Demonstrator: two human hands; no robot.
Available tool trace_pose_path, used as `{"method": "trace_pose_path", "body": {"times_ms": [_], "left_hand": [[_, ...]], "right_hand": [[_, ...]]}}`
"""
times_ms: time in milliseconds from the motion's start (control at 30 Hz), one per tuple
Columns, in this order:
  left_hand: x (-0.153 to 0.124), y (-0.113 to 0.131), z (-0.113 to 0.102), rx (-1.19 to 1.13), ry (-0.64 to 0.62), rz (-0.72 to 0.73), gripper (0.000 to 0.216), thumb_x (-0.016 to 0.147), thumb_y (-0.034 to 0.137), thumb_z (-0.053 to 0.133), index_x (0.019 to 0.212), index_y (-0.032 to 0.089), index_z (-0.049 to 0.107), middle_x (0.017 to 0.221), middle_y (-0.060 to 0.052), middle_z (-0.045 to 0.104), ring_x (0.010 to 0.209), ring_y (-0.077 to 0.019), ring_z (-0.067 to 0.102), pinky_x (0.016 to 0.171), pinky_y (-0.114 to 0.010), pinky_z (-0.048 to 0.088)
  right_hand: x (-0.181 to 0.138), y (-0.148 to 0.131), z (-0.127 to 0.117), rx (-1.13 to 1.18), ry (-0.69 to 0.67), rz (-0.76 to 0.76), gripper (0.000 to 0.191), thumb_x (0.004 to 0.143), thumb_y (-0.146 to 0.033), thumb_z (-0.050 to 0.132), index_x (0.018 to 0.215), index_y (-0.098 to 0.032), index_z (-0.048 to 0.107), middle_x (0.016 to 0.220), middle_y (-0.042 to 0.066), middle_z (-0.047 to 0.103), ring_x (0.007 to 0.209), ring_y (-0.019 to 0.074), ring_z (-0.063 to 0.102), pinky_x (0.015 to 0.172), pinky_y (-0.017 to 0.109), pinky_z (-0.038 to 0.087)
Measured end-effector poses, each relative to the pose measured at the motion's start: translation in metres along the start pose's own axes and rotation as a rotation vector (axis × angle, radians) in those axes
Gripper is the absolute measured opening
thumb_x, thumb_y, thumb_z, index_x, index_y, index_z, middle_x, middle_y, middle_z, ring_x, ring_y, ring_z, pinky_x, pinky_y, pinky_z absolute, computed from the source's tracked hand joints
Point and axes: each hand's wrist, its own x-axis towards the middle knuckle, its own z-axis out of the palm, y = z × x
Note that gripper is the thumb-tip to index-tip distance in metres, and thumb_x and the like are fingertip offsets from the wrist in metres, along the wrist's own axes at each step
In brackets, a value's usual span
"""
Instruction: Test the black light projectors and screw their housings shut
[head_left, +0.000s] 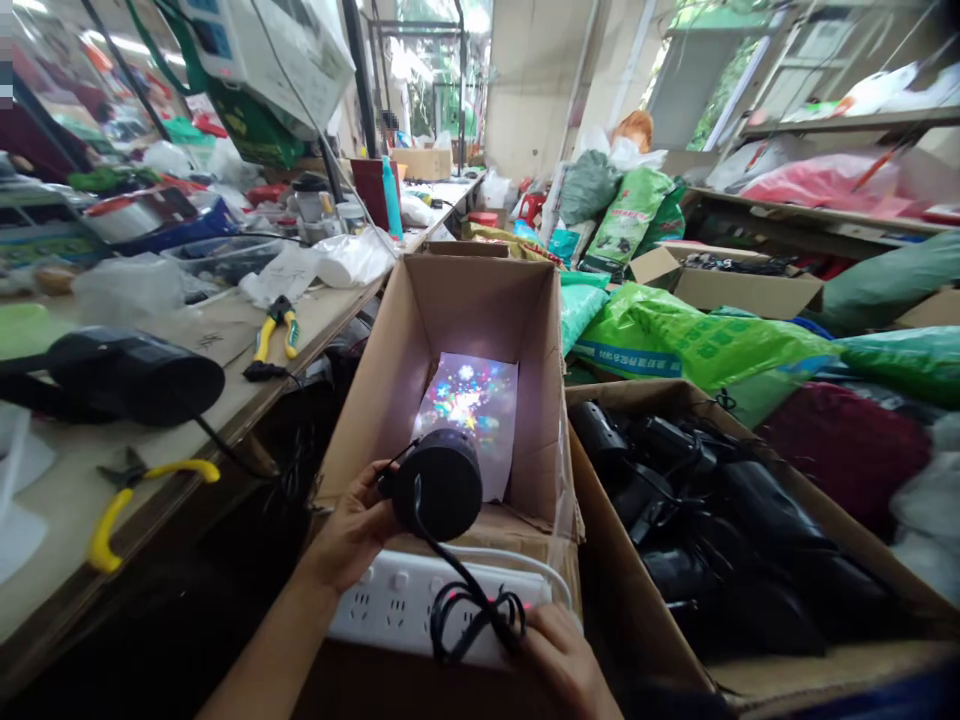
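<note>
My left hand (358,528) is closed round a round black projector lamp (439,483), aimed into an open cardboard box (480,320). Coloured star lights (469,395) glow on a white sheet inside the box. The lamp's black cord (472,610) loops down over a white power strip (397,605). My right hand (562,660) rests at the right end of the strip, fingers curled on the coiled cord near a small red light.
A big cardboard box (742,560) of several black lamps stands at the right. A workbench on the left carries a black lamp (131,375), yellow-handled pliers (274,335) and a yellow cutter (131,495). Green sacks (675,340) and shelves lie behind.
</note>
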Motion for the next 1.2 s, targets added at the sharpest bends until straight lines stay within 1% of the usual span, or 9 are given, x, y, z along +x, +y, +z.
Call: {"method": "trace_pose_path", "body": {"times_ms": [133, 367, 533, 767, 933, 1000, 1067, 1133, 1200], "left_hand": [[0.001, -0.004, 0.002, 0.009, -0.009, -0.027, 0.051, 0.053, 0.02, 0.089, 0.095, 0.021, 0.06, 0.081, 0.004, 0.065, 0.062, -0.0101, 0.062, 0.057, -0.021, 0.054], [-0.003, -0.005, 0.005, 0.067, -0.053, -0.079, 0.049, 0.056, 0.022, 0.088, 0.097, 0.019, 0.061, 0.082, 0.001, 0.067, 0.064, -0.0127, 0.064, 0.057, -0.021, 0.054], [-0.007, -0.001, 0.006, 0.085, -0.064, -0.09, 0.047, 0.058, 0.024, 0.087, 0.096, 0.019, 0.06, 0.079, 0.002, 0.067, 0.062, -0.0115, 0.063, 0.058, -0.022, 0.055], [-0.011, -0.001, -0.001, 0.071, -0.049, -0.066, 0.046, 0.058, 0.025, 0.088, 0.093, 0.019, 0.06, 0.077, 0.003, 0.067, 0.062, -0.009, 0.062, 0.058, -0.018, 0.052], [-0.014, 0.0, 0.003, 0.133, -0.001, -0.047, 0.049, 0.056, 0.026, 0.088, 0.094, 0.02, 0.057, 0.075, 0.002, 0.068, 0.061, -0.0124, 0.063, 0.057, -0.023, 0.053], [-0.017, 0.001, 0.009, 0.172, 0.025, -0.025, 0.046, 0.059, 0.025, 0.086, 0.093, 0.02, 0.056, 0.074, 0.002, 0.068, 0.061, -0.0145, 0.064, 0.057, -0.025, 0.053], [-0.021, 0.002, 0.017, 0.313, 0.045, 0.019, 0.039, 0.064, 0.026, 0.082, 0.093, 0.019, 0.056, 0.074, 0.001, 0.07, 0.064, -0.0161, 0.066, 0.059, -0.025, 0.052], [-0.028, 0.003, 0.024, 0.516, 0.058, 0.101, 0.031, 0.07, 0.025, 0.077, 0.093, 0.018, 0.058, 0.074, -0.001, 0.07, 0.067, -0.0163, 0.066, 0.061, -0.023, 0.049], [-0.035, 0.003, 0.031, 0.688, 0.064, 0.187, 0.025, 0.073, 0.025, 0.073, 0.093, 0.018, 0.059, 0.074, -0.001, 0.07, 0.068, -0.0166, 0.065, 0.062, -0.023, 0.048]], "right_hand": [[-0.007, 0.005, 0.008, -0.025, -0.034, -0.001, 0.023, 0.094, -0.017, 0.042, 0.109, -0.022, 0.058, 0.084, 0.007, 0.065, 0.071, 0.0203, 0.058, 0.061, 0.032, 0.043], [-0.003, 0.005, 0.017, -0.047, 0.112, -0.04, 0.022, 0.082, -0.008, 0.044, 0.089, -0.02, 0.062, 0.076, 0.007, 0.065, 0.067, 0.0195, 0.057, 0.059, 0.031, 0.042], [0.003, 0.0, 0.011, -0.056, 0.062, -0.014, 0.013, 0.081, -0.01, 0.053, 0.081, -0.02, 0.061, 0.078, 0.006, 0.065, 0.07, 0.0198, 0.058, 0.064, 0.032, 0.046], [0.009, -0.009, 0.006, -0.022, 0.119, 0.059, 0.021, 0.085, -0.013, 0.052, 0.098, -0.023, 0.066, 0.079, 0.007, 0.064, 0.074, 0.0208, 0.06, 0.064, 0.031, 0.051], [0.018, -0.016, -0.007, 0.151, 0.107, 0.07, 0.015, 0.085, -0.015, 0.054, 0.09, -0.022, 0.066, 0.081, 0.006, 0.064, 0.079, 0.0199, 0.063, 0.07, 0.029, 0.054], [0.021, -0.017, -0.014, 0.279, 0.123, 0.147, 0.009, 0.083, -0.016, 0.059, 0.086, -0.021, 0.065, 0.082, 0.006, 0.065, 0.077, 0.0189, 0.063, 0.069, 0.027, 0.054], [0.022, -0.019, -0.021, 0.447, 0.167, 0.327, 0.002, 0.083, -0.022, 0.062, 0.083, -0.02, 0.063, 0.079, 0.004, 0.065, 0.073, 0.0178, 0.064, 0.066, 0.025, 0.054], [0.025, -0.019, -0.029, 0.621, 0.197, 0.563, 0.011, 0.083, -0.03, 0.063, 0.08, -0.02, 0.062, 0.079, 0.004, 0.065, 0.073, 0.0182, 0.065, 0.065, 0.024, 0.055], [0.028, -0.018, -0.037, 0.77, 0.174, 0.764, 0.02, 0.083, -0.038, 0.063, 0.087, -0.019, 0.063, 0.086, 0.006, 0.068, 0.078, 0.0213, 0.066, 0.068, 0.029, 0.056]]}}
